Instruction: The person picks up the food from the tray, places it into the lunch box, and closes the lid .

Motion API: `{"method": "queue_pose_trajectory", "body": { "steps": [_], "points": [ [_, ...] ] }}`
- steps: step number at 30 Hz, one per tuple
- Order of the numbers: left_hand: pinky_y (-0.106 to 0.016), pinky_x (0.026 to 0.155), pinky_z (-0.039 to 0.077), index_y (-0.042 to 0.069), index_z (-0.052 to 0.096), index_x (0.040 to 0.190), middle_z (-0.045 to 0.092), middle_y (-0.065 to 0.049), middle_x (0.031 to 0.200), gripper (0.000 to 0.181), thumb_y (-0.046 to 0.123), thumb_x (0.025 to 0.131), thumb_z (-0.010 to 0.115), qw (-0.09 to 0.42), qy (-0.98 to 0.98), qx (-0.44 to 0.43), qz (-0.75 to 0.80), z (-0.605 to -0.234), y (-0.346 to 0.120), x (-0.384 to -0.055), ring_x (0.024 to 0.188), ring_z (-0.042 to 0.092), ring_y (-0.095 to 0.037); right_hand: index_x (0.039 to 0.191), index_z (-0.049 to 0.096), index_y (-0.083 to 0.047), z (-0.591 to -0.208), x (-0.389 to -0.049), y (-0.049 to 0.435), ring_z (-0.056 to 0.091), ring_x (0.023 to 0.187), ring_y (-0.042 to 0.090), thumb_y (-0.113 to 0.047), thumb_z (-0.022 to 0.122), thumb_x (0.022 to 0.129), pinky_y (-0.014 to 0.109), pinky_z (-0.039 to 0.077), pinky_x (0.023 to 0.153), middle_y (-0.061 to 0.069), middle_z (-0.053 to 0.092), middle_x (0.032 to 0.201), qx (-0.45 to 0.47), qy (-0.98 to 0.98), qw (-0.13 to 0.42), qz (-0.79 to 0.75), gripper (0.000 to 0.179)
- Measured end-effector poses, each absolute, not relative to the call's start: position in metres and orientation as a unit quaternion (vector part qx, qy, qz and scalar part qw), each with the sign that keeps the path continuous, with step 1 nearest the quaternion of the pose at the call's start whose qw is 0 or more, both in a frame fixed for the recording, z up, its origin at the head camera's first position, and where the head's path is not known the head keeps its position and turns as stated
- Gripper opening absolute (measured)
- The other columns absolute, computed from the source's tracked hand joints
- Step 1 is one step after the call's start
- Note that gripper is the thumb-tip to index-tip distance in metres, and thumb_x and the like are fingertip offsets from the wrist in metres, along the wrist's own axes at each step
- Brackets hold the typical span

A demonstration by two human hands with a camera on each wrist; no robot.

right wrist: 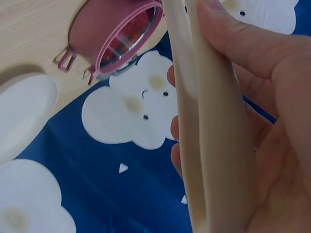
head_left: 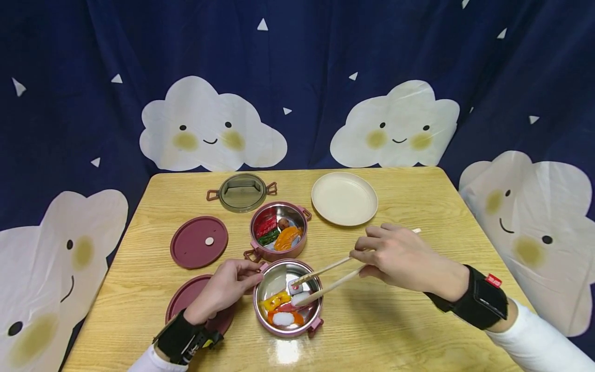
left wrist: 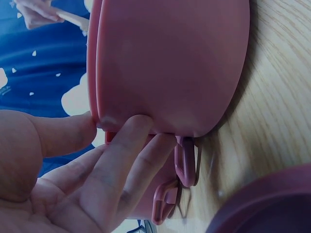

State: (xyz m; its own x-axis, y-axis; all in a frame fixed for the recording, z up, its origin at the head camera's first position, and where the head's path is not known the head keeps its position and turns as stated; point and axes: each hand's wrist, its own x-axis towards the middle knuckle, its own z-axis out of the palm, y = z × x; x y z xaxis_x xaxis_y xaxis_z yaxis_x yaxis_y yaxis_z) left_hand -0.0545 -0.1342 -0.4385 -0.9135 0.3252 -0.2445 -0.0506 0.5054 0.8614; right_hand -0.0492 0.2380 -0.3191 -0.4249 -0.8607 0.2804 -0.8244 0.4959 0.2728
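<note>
Near pot (head_left: 275, 280) stands on the table (head_left: 395, 330), its 10 o'clock edge pinched between thumb and fingers of the left hand (head_left: 232, 284). Right hand (head_left: 395, 258), out at 2 o'clock, grips a pair of chopsticks (head_left: 337, 283); their tips reach into the pot, parted around a white piece with a red centre (head_left: 296, 290); whether they clasp it, cannot tell. Yellow piece (head_left: 275, 301) lies at the pot's 8 o'clock. Far pot (head_left: 302, 238), partly filled, sits at 12; cream plate (head_left: 344, 199) at 1.
</note>
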Motion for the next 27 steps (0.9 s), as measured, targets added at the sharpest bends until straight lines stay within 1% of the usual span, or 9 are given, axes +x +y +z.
{"method": "queue_pose_trajectory", "body": {
  "steps": [6,9,11,13,16,17,21,24,27],
  "points": [
    [-0.022,0.075,0.057,0.004,0.078,0.120,0.079,-0.008,0.112,0.023,0.015,0.100,0.073,0.189,0.849,0.077,0.487,-0.439,-0.134,-0.054,0.093,0.074,-0.011,0.098,0.080,-0.019,-0.315,-0.050,0.254,0.051,0.074,0.011,-0.035,0.097,0.069,0.026,0.047,0.062,-0.011,0.072,0.088,0.479,-0.853,0.206,-0.012,0.037],
    [-0.022,0.075,0.057,0.003,0.078,0.120,0.079,-0.009,0.112,0.024,0.014,0.100,0.073,0.186,0.849,0.080,0.488,-0.439,-0.134,-0.054,0.093,0.074,-0.011,0.099,0.081,-0.020,-0.314,-0.051,0.263,0.052,0.074,0.009,-0.038,0.092,0.075,0.024,0.047,0.061,-0.011,0.072,0.089,0.468,-0.857,0.213,0.007,0.032],
    [-0.022,0.075,0.058,0.003,0.078,0.121,0.079,-0.009,0.112,0.024,0.014,0.100,0.073,0.186,0.849,0.081,0.488,-0.439,-0.134,-0.054,0.093,0.075,-0.012,0.100,0.082,-0.019,-0.313,-0.052,0.269,0.055,0.075,0.009,-0.047,0.081,0.089,0.025,0.049,0.061,-0.011,0.073,0.091,0.461,-0.859,0.220,0.023,0.030],
    [-0.022,0.075,0.057,0.003,0.078,0.121,0.079,-0.009,0.113,0.024,0.014,0.100,0.072,0.187,0.848,0.080,0.489,-0.439,-0.134,-0.054,0.094,0.075,-0.012,0.101,0.083,-0.018,-0.313,-0.055,0.276,0.057,0.076,0.009,-0.054,0.065,0.100,0.025,0.050,0.061,-0.010,0.075,0.092,0.452,-0.862,0.227,0.039,0.040],
    [-0.022,0.075,0.057,0.004,0.078,0.121,0.079,-0.009,0.113,0.024,0.015,0.100,0.073,0.189,0.849,0.078,0.488,-0.439,-0.134,-0.054,0.094,0.075,-0.012,0.102,0.084,-0.018,-0.315,-0.061,0.287,0.060,0.077,0.009,-0.061,0.042,0.106,0.026,0.050,0.061,-0.008,0.077,0.094,0.435,-0.867,0.236,0.055,0.061],
    [-0.022,0.075,0.057,0.004,0.078,0.121,0.079,-0.009,0.113,0.024,0.015,0.100,0.073,0.189,0.849,0.077,0.487,-0.439,-0.134,-0.054,0.094,0.074,-0.012,0.102,0.084,-0.017,-0.316,-0.064,0.292,0.061,0.077,0.008,-0.062,0.041,0.106,0.025,0.050,0.060,-0.007,0.077,0.095,0.429,-0.870,0.237,0.058,0.062],
    [-0.022,0.076,0.057,0.004,0.078,0.121,0.079,-0.008,0.113,0.024,0.015,0.100,0.073,0.190,0.850,0.069,0.487,-0.439,-0.134,-0.054,0.094,0.075,-0.012,0.105,0.084,-0.016,-0.327,-0.075,0.309,0.062,0.079,0.009,-0.062,0.056,0.102,0.023,0.048,0.060,-0.005,0.078,0.097,0.404,-0.881,0.232,0.077,0.053],
    [-0.022,0.076,0.057,0.004,0.078,0.121,0.079,-0.008,0.114,0.024,0.014,0.100,0.072,0.191,0.849,0.063,0.488,-0.439,-0.132,-0.054,0.094,0.075,-0.012,0.107,0.084,-0.016,-0.337,-0.083,0.323,0.063,0.082,0.010,-0.048,0.082,0.087,0.024,0.048,0.063,-0.003,0.078,0.098,0.379,-0.892,0.229,0.091,0.037],
    [-0.021,0.076,0.057,0.005,0.078,0.121,0.078,-0.008,0.115,0.023,0.014,0.100,0.072,0.190,0.849,0.059,0.490,-0.439,-0.131,-0.054,0.094,0.074,-0.011,0.105,0.084,-0.015,-0.349,-0.090,0.335,0.063,0.083,0.010,-0.028,0.095,0.071,0.026,0.048,0.064,-0.002,0.077,0.097,0.350,-0.903,0.227,0.099,0.039]
  ]
}}
